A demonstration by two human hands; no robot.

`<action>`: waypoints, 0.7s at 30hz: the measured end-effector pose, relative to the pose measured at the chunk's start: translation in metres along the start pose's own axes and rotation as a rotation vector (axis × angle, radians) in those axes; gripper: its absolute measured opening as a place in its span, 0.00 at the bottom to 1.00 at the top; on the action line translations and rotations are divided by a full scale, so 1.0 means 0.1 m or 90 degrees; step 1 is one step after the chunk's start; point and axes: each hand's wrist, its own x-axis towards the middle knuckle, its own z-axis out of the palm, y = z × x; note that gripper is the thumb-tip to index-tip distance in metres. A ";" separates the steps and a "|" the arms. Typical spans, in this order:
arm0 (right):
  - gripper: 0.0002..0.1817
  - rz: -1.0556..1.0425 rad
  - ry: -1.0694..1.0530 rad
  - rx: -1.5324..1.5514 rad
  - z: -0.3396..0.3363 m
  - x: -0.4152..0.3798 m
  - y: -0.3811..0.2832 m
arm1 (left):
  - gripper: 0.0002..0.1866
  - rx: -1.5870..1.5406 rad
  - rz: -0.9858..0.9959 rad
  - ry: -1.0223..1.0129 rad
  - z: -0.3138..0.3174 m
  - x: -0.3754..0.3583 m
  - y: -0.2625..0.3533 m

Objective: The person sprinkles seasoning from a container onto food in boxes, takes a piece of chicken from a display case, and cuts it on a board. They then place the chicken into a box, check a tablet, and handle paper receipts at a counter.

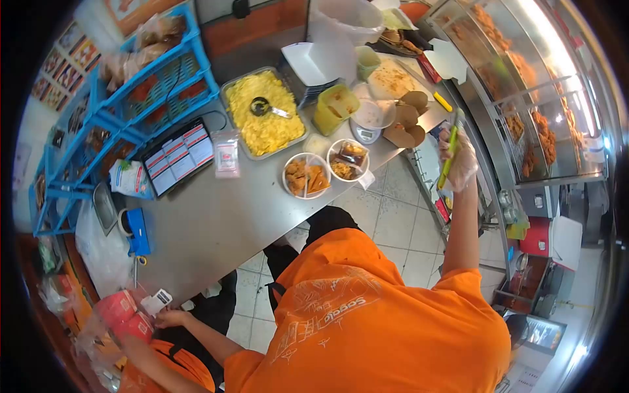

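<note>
- My left fingers [164, 319] touch the slip [156, 300]; grip unclear. The red boxes [118, 306] alongside could knock it.
- Tubs [288, 186] sit near the worktop's [203, 226] edge; my sleeve might tip them.
- My gloved right fingers [461, 154] close round the green tool [453, 143]; slick plastic could slide.

Stacked blue baskets [208, 73] holding bagged goods stood along the table [196, 229], near a wall poster of food pictures [69, 56]. A lit tablet [178, 156] sat beside a white-and-blue packet [131, 180]. Nearby were a narrow metal pan [105, 208], a blue tape dispenser [138, 232] and yellow-handled scissors [141, 261]. Across the pale tiled floor [393, 219], a red box [535, 236] had a white lid [565, 242].
</note>
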 end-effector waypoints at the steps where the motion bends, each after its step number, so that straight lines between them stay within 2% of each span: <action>1: 0.11 0.013 -0.050 -0.056 -0.10 0.12 -0.07 | 0.37 0.028 0.002 -0.023 -0.01 0.05 -0.04; 3: 0.12 0.001 -0.028 -0.121 -0.11 0.38 -0.23 | 0.34 0.029 -0.036 0.004 -0.03 0.06 -0.09; 5: 0.13 -0.012 -0.002 -0.296 -0.14 0.75 -0.40 | 0.27 0.004 -0.079 -0.094 -0.02 -0.07 0.01; 7: 0.11 -0.033 -0.010 -0.361 0.06 1.05 -0.52 | 0.26 0.003 -0.024 -0.086 -0.08 -0.24 -0.02; 9: 0.09 0.043 0.016 -0.665 0.32 1.52 -0.61 | 0.26 -0.006 0.074 -0.065 0.06 -0.45 -0.05; 11: 0.15 -0.007 -0.122 -0.961 0.45 2.02 -0.60 | 0.25 0.031 0.098 -0.051 0.41 -0.53 0.18; 13: 0.19 -0.764 -0.534 -1.294 0.07 3.06 -0.32 | 0.23 0.114 0.100 -0.001 0.50 -0.70 0.37; 14: 0.19 -0.767 -0.561 -1.296 0.25 3.16 -0.32 | 0.22 0.154 0.085 0.038 0.47 -0.96 0.38; 15: 0.22 -0.518 -0.445 -1.249 0.59 3.15 -0.26 | 0.22 0.196 0.066 0.079 0.36 -1.23 0.35; 16: 0.25 -0.275 -0.324 -1.174 0.82 3.13 -0.17 | 0.20 0.221 0.143 0.013 0.26 -1.44 0.32; 17: 0.25 -0.279 -0.339 -1.171 0.94 3.19 -0.12 | 0.19 0.235 0.225 -0.057 0.32 -1.59 0.31; 19: 0.26 -0.190 -0.395 -1.290 1.13 3.34 -0.03 | 0.18 0.123 0.313 -0.062 0.68 -2.59 0.95; 21: 0.24 -0.208 -0.384 -1.266 1.05 3.56 0.21 | 0.13 0.157 0.323 -0.158 0.86 -3.25 1.45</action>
